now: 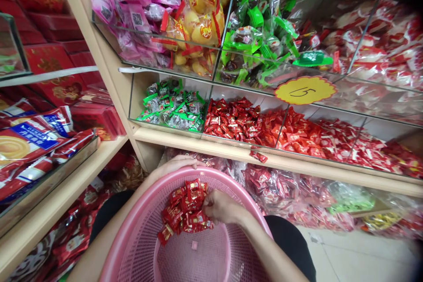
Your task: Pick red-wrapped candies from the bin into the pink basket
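Note:
A round pink plastic basket (132, 229) with mesh walls sits between the knees, tilted toward me. My left hand (180, 164) reaches around its left side and holds the far rim, with the fingers partly hidden behind it. Inside lies a small heap of red-wrapped candies (185, 207), against the far wall and floor of the basket. My right hand (222, 207) is down in the basket at the right edge of the heap. Its fingers are curled closed on candies there; how many it grips is hidden.
Glass shelf bins ahead hold green-wrapped candies (175, 103), red candies (233, 116) and larger bagged sweets (198, 22). One loose red candy (258, 156) lies on the wooden ledge (310, 172). A yellow price tag (306, 90) hangs above. Bagged goods (280, 189) fill the space below.

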`<state>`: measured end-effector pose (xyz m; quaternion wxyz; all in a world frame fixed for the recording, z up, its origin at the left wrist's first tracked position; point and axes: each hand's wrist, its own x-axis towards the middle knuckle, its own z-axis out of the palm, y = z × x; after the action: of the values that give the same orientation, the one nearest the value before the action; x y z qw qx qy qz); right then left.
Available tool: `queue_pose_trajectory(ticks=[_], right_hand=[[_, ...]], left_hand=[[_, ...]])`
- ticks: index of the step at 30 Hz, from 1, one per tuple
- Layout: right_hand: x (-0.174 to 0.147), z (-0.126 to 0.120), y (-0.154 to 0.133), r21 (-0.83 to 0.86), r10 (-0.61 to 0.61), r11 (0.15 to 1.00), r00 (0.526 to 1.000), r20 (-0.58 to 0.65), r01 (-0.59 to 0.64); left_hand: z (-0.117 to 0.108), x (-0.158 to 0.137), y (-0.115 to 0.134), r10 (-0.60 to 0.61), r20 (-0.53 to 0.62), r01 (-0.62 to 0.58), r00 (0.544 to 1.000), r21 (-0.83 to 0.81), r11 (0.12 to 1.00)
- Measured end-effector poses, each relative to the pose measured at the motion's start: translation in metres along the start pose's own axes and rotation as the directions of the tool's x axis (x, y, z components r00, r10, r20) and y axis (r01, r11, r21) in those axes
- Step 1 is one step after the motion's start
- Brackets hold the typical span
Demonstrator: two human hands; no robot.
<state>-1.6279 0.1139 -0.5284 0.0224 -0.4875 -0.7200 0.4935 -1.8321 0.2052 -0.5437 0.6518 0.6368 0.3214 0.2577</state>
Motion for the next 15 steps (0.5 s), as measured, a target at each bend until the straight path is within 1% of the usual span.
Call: queue_pose_trajectory(ticks=[3, 6, 9, 11, 15], right_hand=[[-0.002, -0.001, -0.006, -0.052, 0.041, 0.998, 0.998, -0.043, -0.044], [-0.004, -0.002, -0.010, -0.132, 0.067, 0.988, 0.992, -0.110, -0.082], [-0.007, -0.004, -0.010, -0.147, 0.074, 0.985, 0.987, -0.145, -0.095], [-0.009, -0.006, -0.009, -0.137, 0.058, 0.988, 0.990, -0.125, -0.075], [-0.012, -0.005, -0.009, -0.152, 0.014, 0.988, 0.999, -0.041, -0.020]], left_hand=[[-0.001, 0.000, -0.001, 0.009, -0.001, -0.009, 1.000, 0.044, 0.999], [-0.001, 0.000, 0.000, -0.004, -0.007, 0.004, 1.000, 0.040, 0.999], [0.001, -0.001, 0.002, -0.005, -0.008, 0.005, 1.000, 0.028, 1.000], [0.002, -0.001, 0.003, -0.014, -0.014, 0.014, 1.000, 0.028, 1.000], [0.002, -0.001, 0.001, -0.029, -0.037, 0.029, 0.999, 0.021, 0.999]])
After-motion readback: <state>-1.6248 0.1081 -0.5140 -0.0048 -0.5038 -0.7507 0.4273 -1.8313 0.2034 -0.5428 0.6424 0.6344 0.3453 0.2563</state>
